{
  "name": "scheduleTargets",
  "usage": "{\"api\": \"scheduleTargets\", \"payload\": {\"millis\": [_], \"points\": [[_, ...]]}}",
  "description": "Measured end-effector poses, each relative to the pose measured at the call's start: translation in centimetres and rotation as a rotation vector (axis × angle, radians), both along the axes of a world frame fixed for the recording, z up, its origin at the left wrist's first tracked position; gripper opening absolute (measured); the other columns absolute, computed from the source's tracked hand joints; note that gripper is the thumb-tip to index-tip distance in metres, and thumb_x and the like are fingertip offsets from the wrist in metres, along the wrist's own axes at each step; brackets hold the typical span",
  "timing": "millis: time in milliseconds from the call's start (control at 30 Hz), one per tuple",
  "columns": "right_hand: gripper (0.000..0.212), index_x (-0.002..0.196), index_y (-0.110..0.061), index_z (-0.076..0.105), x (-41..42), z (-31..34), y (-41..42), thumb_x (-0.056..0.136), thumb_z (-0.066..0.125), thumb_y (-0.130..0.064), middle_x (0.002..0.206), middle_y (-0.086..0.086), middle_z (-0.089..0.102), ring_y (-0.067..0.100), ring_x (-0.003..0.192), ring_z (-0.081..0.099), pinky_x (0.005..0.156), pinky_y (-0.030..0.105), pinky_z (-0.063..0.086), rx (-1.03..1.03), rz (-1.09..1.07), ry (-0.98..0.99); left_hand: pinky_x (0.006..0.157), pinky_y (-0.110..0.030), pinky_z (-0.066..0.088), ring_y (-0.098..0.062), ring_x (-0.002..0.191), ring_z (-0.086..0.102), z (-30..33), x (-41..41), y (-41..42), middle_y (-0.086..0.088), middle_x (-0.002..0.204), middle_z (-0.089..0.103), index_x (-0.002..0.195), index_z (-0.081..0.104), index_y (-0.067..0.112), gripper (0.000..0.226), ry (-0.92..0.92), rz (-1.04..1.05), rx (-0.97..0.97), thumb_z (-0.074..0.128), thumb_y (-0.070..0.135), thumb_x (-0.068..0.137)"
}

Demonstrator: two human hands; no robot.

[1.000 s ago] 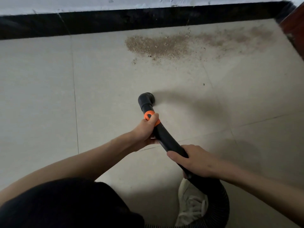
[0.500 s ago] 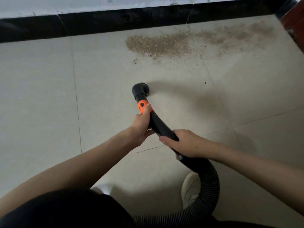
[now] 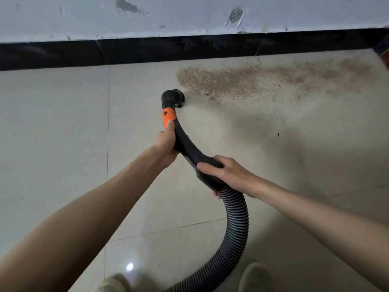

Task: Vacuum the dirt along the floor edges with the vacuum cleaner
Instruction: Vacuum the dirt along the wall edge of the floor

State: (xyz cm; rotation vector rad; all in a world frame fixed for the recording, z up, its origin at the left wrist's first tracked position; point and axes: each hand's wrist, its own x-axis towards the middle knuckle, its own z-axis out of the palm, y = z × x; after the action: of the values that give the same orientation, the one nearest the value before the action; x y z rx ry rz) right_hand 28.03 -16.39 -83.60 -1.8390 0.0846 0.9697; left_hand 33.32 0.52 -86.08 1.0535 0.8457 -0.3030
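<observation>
A black vacuum wand with an orange collar (image 3: 168,115) curves down to a round nozzle (image 3: 173,98) on the pale tile floor. The nozzle sits just left of a long brown patch of dirt (image 3: 227,81) that spreads rightwards below the black skirting. My left hand (image 3: 167,142) grips the wand just behind the orange collar, thumb on it. My right hand (image 3: 225,172) grips the wand's rear end where the ribbed hose (image 3: 237,224) joins. The hose loops down between my feet.
A black skirting board (image 3: 147,50) runs along the foot of a scuffed white wall (image 3: 189,13). Two pale shoes (image 3: 255,277) show at the bottom edge. A dark corner edge (image 3: 384,49) stands at the far right.
The nozzle has slid forward across the tiles to the left end of the dirt patch. Both arms have stretched out, and the view has risen to show the wall.
</observation>
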Motion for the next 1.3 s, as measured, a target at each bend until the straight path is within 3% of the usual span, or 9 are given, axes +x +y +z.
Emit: {"api": "scheduleTargets", "payload": {"millis": [67, 167, 333, 433, 600, 800, 933, 1033, 1300], "points": [[0.046, 0.095, -0.009, 0.059, 0.3, -0.7, 1.1, 0.077, 0.074, -0.049, 0.056, 0.002, 0.062, 0.021, 0.045, 0.058, 0.047, 0.031, 0.049, -0.037, -0.039, -0.059, 0.061, -0.029, 0.047, -0.018, 0.078, 0.060, -0.6, 0.8, 1.3, -0.010, 0.091, 0.057, 0.119, 0.037, 0.009, 0.039, -0.008, -0.006, -0.052, 0.039, 0.043, 0.100], [0.044, 0.089, -0.011, 0.061, 1.4, -1.6, 2.6, 0.074, 0.074, -0.050, 0.052, -0.004, 0.060, 0.017, 0.040, 0.056, 0.042, 0.026, 0.046, -0.117, -0.076, -0.168, 0.071, -0.031, 0.046, -0.018, 0.079, 0.057, -1.5, 2.1, 2.0, -0.011, 0.096, 0.056, 0.127, 0.038, 0.008, 0.048, -0.007, -0.032, -0.067, 0.034, 0.048, 0.100], [0.048, 0.085, -0.009, 0.061, 4.0, -2.1, 3.0, 0.070, 0.074, -0.052, 0.047, -0.005, 0.056, 0.020, 0.040, 0.054, 0.041, 0.027, 0.045, -0.153, -0.095, -0.152, 0.065, -0.032, 0.048, -0.023, 0.079, 0.058, -1.8, 4.5, 1.7, -0.012, 0.091, 0.057, 0.110, 0.042, 0.003, 0.049, 0.015, -0.016, -0.091, 0.035, 0.051, 0.099], [0.061, 0.083, -0.006, 0.061, 7.9, -1.7, 4.4, 0.060, 0.072, -0.061, 0.050, 0.001, 0.055, 0.023, 0.040, 0.052, 0.041, 0.029, 0.044, -0.162, -0.077, -0.159, 0.077, -0.036, 0.046, -0.025, 0.092, 0.058, -1.9, 6.6, 2.1, -0.012, 0.105, 0.055, 0.126, 0.040, 0.000, 0.052, -0.012, 0.006, -0.080, 0.036, 0.045, 0.100], [0.047, 0.079, -0.014, 0.062, 13.9, -2.6, 7.6, 0.068, 0.074, -0.059, 0.056, 0.004, 0.057, 0.022, 0.040, 0.052, 0.041, 0.028, 0.044, -0.108, 0.012, -0.189, 0.077, -0.037, 0.044, -0.018, 0.071, 0.050, -2.1, 10.9, 4.4, 0.000, 0.083, 0.047, 0.136, 0.036, 0.003, 0.049, -0.016, 0.104, 0.015, 0.036, 0.038, 0.102], [0.058, 0.083, -0.017, 0.060, 14.5, -4.4, 4.9, 0.060, 0.071, -0.069, 0.055, -0.004, 0.063, 0.017, 0.044, 0.059, 0.044, 0.026, 0.047, -0.067, 0.042, -0.165, 0.083, -0.041, 0.050, -0.032, 0.097, 0.057, -4.2, 12.6, 2.3, -0.007, 0.095, 0.056, 0.129, 0.041, 0.003, 0.050, 0.061, 0.120, 0.060, 0.039, 0.043, 0.099], [0.050, 0.092, -0.018, 0.056, 14.0, -6.5, 1.5, 0.069, 0.077, -0.058, 0.077, -0.001, 0.069, 0.016, 0.062, 0.069, 0.065, 0.037, 0.058, -0.068, -0.014, -0.163, 0.068, -0.037, 0.050, -0.030, 0.081, 0.061, -4.9, 13.5, -1.2, -0.009, 0.087, 0.055, 0.125, 0.045, 0.002, 0.053, 0.049, 0.067, 0.104, 0.039, 0.047, 0.098], [0.056, 0.098, -0.016, 0.055, 14.0, -6.9, -1.3, 0.066, 0.082, -0.053, 0.086, 0.004, 0.071, 0.023, 0.066, 0.072, 0.063, 0.034, 0.059, 0.019, -0.089, -0.055, 0.067, -0.035, 0.049, -0.025, 0.072, 0.057, -4.6, 13.9, -3.4, -0.009, 0.085, 0.054, 0.124, 0.045, 0.001, 0.055, 0.066, 0.072, 0.167, 0.038, 0.048, 0.098], [0.054, 0.076, -0.015, 0.053, 15.3, -7.6, -6.8, 0.068, 0.068, -0.066, 0.049, -0.006, 0.059, 0.012, 0.042, 0.062, 0.045, 0.019, 0.047, -0.025, -0.061, -0.232, 0.055, -0.034, 0.045, -0.024, 0.065, 0.056, -2.9, 15.1, -8.6, -0.012, 0.081, 0.053, 0.113, 0.040, 0.004, 0.040, 0.114, 0.160, 0.183, 0.040, 0.041, 0.100]]}}
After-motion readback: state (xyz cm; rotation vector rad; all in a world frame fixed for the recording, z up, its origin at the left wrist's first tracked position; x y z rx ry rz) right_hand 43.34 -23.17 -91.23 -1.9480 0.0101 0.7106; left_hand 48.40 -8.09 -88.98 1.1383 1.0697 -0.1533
